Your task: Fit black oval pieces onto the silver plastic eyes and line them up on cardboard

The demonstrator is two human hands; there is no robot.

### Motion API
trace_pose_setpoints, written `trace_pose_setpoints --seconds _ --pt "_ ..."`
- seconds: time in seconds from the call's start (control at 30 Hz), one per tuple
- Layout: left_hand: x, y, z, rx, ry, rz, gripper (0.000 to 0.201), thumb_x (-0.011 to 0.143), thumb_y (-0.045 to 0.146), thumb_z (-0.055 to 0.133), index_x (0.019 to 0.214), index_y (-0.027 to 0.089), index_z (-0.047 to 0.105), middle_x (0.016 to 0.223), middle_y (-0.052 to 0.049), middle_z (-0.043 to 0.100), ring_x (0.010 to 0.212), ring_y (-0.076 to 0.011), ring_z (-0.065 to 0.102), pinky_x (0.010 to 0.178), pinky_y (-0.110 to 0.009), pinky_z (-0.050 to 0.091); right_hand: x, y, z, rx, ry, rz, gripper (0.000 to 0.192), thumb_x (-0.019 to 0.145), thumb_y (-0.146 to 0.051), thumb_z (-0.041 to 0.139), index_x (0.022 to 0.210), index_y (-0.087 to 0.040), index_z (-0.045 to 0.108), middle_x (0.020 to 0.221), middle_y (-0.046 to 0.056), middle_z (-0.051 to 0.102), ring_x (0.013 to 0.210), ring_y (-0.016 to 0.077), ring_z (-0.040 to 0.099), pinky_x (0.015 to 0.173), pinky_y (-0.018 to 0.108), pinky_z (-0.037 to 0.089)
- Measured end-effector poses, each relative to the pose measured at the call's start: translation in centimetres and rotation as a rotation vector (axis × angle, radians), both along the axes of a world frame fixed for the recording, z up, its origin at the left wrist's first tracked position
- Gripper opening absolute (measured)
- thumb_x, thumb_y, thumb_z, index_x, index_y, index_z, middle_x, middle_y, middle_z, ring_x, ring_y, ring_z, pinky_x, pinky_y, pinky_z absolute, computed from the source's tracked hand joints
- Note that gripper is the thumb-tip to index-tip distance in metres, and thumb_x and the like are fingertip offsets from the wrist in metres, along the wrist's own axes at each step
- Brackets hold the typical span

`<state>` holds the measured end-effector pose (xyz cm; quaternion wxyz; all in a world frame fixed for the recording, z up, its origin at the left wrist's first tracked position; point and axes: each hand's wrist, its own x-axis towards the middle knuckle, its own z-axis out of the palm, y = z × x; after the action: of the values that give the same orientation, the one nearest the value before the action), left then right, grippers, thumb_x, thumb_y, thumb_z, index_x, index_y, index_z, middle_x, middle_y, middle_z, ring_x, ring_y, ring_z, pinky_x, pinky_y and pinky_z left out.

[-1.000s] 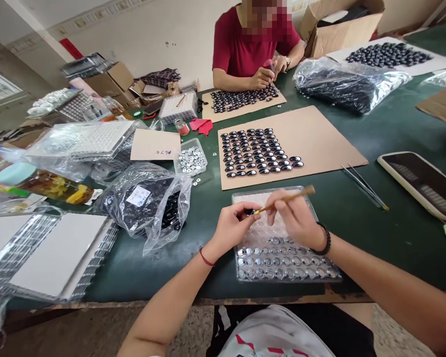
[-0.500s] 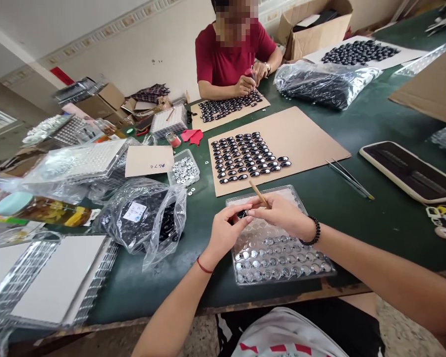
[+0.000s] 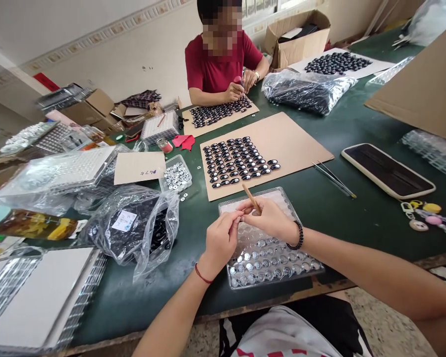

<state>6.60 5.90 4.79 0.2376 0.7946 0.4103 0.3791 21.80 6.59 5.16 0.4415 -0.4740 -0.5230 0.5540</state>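
Note:
Above a clear plastic tray (image 3: 232, 283) my two hands meet at the fingertips. My left hand (image 3: 221, 238) is closed in a pinch, its thumb and index finger pressed together; whatever is between them is hidden. My right hand (image 3: 273, 218) is closed around a thin wooden stick (image 3: 250, 196), which pokes up and away from between thumb and fingers. Its fingertips touch those of my left hand. Rows of small shiny round pieces (image 3: 260, 266) fill the near part of the tray. Past it, rows of glossy black oval pieces (image 3: 238, 158) lie on a cardboard sheet (image 3: 282, 136).
Tweezers (image 3: 334, 181) and a phone (image 3: 388, 171) lie to the right. On the left are a plastic bag of black pieces (image 3: 130, 223), a small box of metal discs (image 3: 176, 176) and stacked trays (image 3: 40, 297). Across the table a co-worker (image 3: 217, 69) handles similar pieces.
My fingertips have closed together, covering a small black piece that showed between them before. The camera view has shifted, so the table appears further left.

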Motion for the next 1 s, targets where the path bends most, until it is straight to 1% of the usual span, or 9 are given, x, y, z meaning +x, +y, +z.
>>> trace_pose_setpoints --seconds 0.13,0.23,0.3,0.4,0.53,0.73,0.83,0.93,1.0 --pt "0.1 0.4 0.1 -0.444 -0.282 0.086 0.016 0.076 0.024 0.055 0.09 0.019 0.062 0.071 -0.002 0.063 0.053 -0.0086 0.052 0.051 -0.02 0.043 0.7 0.3 0.0 -0.007 0.071 0.067 0.017 0.067 -0.02 0.065 0.082 -0.014 0.062 0.077 0.004 0.062 0.07 0.0133 0.056 0.061 0.024 0.045" --pt "-0.3 1.4 1.0 -0.973 -0.767 0.121 0.02 0.074 0.026 0.059 0.091 0.015 0.058 0.057 0.003 0.052 0.034 -0.0006 0.031 0.031 -0.012 0.026 1.7 1.0 0.0 -0.022 0.163 0.029 0.023 0.067 -0.029 0.068 0.083 -0.014 0.062 0.07 0.001 0.058 0.052 0.0077 0.049 0.045 0.019 0.037" --pt "-1.1 2.3 1.8 -1.175 -1.103 0.181 0.013 0.078 0.022 0.054 0.086 0.012 0.055 0.058 0.004 0.047 0.035 0.0007 0.032 0.029 -0.009 0.024 2.9 1.9 -0.1 0.017 0.171 -0.023 0.026 0.069 -0.034 0.067 0.085 -0.015 0.061 0.066 0.0 0.056 0.044 0.0053 0.041 0.038 0.018 0.03" --pt "-2.7 3.7 2.7 -1.167 -1.414 0.402 0.007 0.083 0.011 0.044 0.079 0.012 0.05 0.066 0.0 0.049 0.052 -0.0029 0.049 0.042 -0.009 0.042 5.4 4.5 -0.4 0.217 -0.028 -0.236 0.025 0.072 -0.035 0.063 0.088 -0.016 0.061 0.075 0.002 0.059 0.053 0.0081 0.048 0.047 0.02 0.038" --pt "-3.6 4.3 2.6 -1.107 -1.457 0.547 0.022 0.079 -0.004 0.036 0.084 0.014 0.048 0.081 -0.005 0.053 0.076 -0.0106 0.059 0.059 -0.019 0.053 9.3 9.3 -1.4 0.316 -0.601 -0.511 0.023 0.08 -0.026 0.05 0.097 -0.013 0.06 0.093 0.007 0.061 0.075 0.0155 0.056 0.068 0.027 0.044" --pt "-2.4 3.3 1.6 -1.039 -1.327 0.349 0.025 0.079 -0.003 0.041 0.097 0.01 0.051 0.099 -0.014 0.059 0.089 -0.0155 0.061 0.07 -0.023 0.053 12.4 14.1 -3.2 0.307 -0.858 -0.351 0.015 0.075 -0.013 0.053 0.083 -0.014 0.066 0.082 0.006 0.064 0.076 0.0181 0.056 0.073 0.027 0.041" --pt "-2.2 2.9 1.5 -1.09 -1.257 0.341 0.017 0.081 0.01 0.046 0.097 0.013 0.052 0.084 -0.008 0.062 0.067 -0.0109 0.062 0.056 -0.019 0.052 12.8 14.7 -4.4 0.302 -0.942 -0.294 0.016 0.078 -0.017 0.053 0.084 -0.013 0.067 0.085 0.009 0.063 0.079 0.0186 0.055 0.073 0.027 0.04" --pt "-2.2 2.9 1.3 -1.184 -1.252 0.247 0.01 0.083 0.021 0.045 0.087 0.014 0.052 0.047 0.006 0.043 0.035 -0.0036 0.04 0.034 -0.014 0.035 13.0 14.9 -5.3 0.305 -0.989 -0.258 0.019 0.081 -0.021 0.051 0.087 -0.013 0.066 0.092 0.01 0.06 0.084 0.0188 0.054 0.077 0.027 0.038" --pt "-2.2 2.9 1.1 -1.202 -1.238 0.188 0.011 0.083 0.023 0.044 0.079 0.015 0.05 0.042 0.009 0.027 0.031 -0.0022 0.026 0.03 -0.013 0.023 13.2 14.9 -5.6 0.306 -0.999 -0.25 0.02 0.083 -0.023 0.05 0.088 -0.014 0.066 0.094 0.01 0.059 0.085 0.0184 0.053 0.077 0.027 0.038"
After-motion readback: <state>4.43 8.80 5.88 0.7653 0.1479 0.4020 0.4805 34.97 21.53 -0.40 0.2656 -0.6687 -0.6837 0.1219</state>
